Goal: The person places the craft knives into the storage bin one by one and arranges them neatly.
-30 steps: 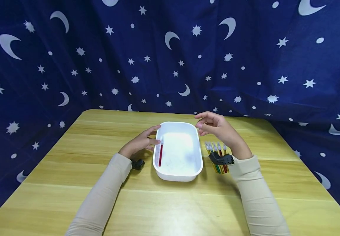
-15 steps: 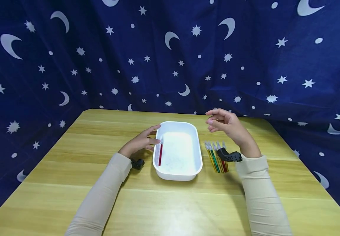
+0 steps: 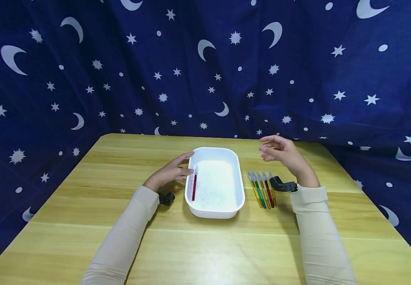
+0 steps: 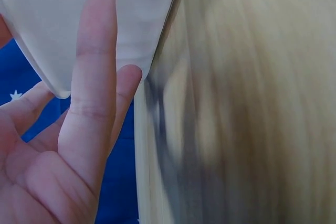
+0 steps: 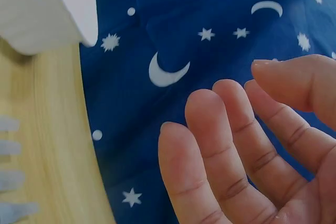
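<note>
A white rectangular tray point(image 3: 215, 213) stands on the table. Along its inner left side lies a slim red pen-like tool point(image 3: 194, 188) with a clear cap. My left hand point(image 3: 168, 173) rests against the tray's left side, thumb and forefinger at the rim. Straight fingers point(image 4: 94, 51) of that hand lie along the outer wall in the left wrist view. My right hand point(image 3: 284, 154) is raised to the right of the tray, its fingers point(image 5: 207, 124) loosely bent with nothing between them. Nearest to it, several capped pen-like tools point(image 3: 263, 192), gold, green and red, lie in a row.
The tray and the tools share a light wooden table point(image 3: 198, 253). Behind its far edge hangs a dark blue curtain point(image 3: 177, 43) with white moons and stars. A black wrist device point(image 3: 283, 185) sits by the right sleeve, close beside the row of tools.
My right hand has moved away from the tray's right rim, to the right, uncovering more of the tool row. The left hand and the red tool have stayed in place.
</note>
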Demonstrator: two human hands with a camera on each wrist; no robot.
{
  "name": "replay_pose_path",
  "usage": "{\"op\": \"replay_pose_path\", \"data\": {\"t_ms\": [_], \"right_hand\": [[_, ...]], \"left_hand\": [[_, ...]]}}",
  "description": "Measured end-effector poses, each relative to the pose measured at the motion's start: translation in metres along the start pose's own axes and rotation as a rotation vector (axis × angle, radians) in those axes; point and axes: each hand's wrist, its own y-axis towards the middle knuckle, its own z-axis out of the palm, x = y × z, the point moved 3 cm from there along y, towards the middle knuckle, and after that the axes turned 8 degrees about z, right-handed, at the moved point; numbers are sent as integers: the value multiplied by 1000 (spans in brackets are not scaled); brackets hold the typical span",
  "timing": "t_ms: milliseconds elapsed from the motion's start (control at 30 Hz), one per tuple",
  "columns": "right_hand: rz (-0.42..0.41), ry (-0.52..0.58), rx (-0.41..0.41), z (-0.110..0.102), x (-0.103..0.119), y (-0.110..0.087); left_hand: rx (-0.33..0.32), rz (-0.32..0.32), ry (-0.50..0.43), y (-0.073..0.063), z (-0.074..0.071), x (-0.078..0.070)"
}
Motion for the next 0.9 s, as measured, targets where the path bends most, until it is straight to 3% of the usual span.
{"op": "replay_pose_path", "data": {"t_ms": [233,900], "right_hand": [[75,69,0,-11,-20,3],[275,12,5,-24,-65,4]], "left_hand": [[-1,3,-4,0,-1,-1],[5,9,0,2,-2,1]]}}
